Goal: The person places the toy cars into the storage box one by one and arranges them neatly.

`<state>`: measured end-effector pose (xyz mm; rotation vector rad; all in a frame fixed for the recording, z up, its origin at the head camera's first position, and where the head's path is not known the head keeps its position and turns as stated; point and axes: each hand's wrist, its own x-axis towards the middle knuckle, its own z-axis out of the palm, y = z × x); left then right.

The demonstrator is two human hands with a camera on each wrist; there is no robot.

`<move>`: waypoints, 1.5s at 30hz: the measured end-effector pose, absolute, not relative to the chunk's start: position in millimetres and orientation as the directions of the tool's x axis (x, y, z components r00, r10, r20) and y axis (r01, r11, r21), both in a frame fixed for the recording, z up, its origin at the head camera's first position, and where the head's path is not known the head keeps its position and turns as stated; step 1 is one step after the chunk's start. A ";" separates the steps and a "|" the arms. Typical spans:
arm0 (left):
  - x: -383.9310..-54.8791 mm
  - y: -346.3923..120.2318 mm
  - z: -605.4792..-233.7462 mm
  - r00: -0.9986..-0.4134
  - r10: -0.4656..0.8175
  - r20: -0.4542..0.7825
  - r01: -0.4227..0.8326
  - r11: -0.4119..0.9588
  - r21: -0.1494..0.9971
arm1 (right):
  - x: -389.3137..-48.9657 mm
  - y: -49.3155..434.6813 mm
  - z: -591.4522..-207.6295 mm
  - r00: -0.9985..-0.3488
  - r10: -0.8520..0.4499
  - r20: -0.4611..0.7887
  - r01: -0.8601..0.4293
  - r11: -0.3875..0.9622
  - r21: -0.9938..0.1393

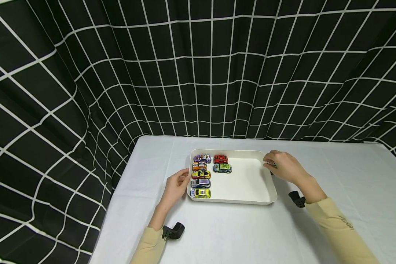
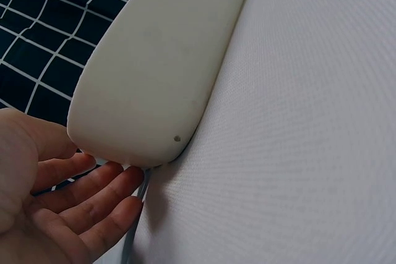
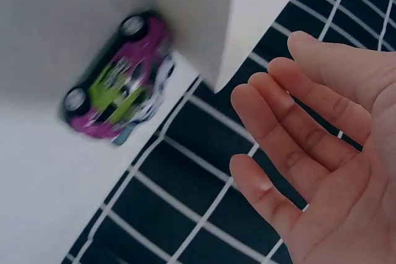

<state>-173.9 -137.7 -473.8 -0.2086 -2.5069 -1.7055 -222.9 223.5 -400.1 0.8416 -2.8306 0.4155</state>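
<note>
A white tray (image 1: 241, 183) holds several toy cars: a left-hand column including a yellow car (image 1: 200, 193), and a second short column with a red car (image 1: 220, 159) above a green-and-blue car (image 1: 222, 168). My left hand (image 1: 176, 187) rests its fingers against the tray's left wall; in the left wrist view the fingers (image 2: 105, 193) touch the tray's end. My right hand (image 1: 283, 167) is over the tray's far right corner, its fingers loosely bent with nothing between them. Close by, a purple-and-green toy car (image 3: 117, 81) lies beside the tray wall in the right wrist view, mostly hidden from the head view.
A white cloth (image 1: 231, 231) covers the table. Black curtains with a white grid (image 1: 201, 73) stand behind the table and along its left side. Each wrist wears a black camera mount, one seen at the left wrist (image 1: 173, 231).
</note>
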 end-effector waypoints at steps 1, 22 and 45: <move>-174.0 -137.7 -473.9 -0.986 0.055 0.159 0.169 0.362 0.917 | -222.4 226.8 -400.8 -0.835 -0.502 0.226 -0.546 0.809 -0.219; -174.5 -138.1 -474.4 -0.987 0.056 0.150 0.160 0.368 0.916 | -222.8 260.7 -421.1 -0.887 -0.423 0.188 -0.460 0.850 -0.256; -174.0 -138.2 -474.0 -0.988 0.054 0.146 0.155 0.384 0.910 | -229.2 264.5 -432.4 -0.870 -0.464 0.166 -0.492 0.837 -0.240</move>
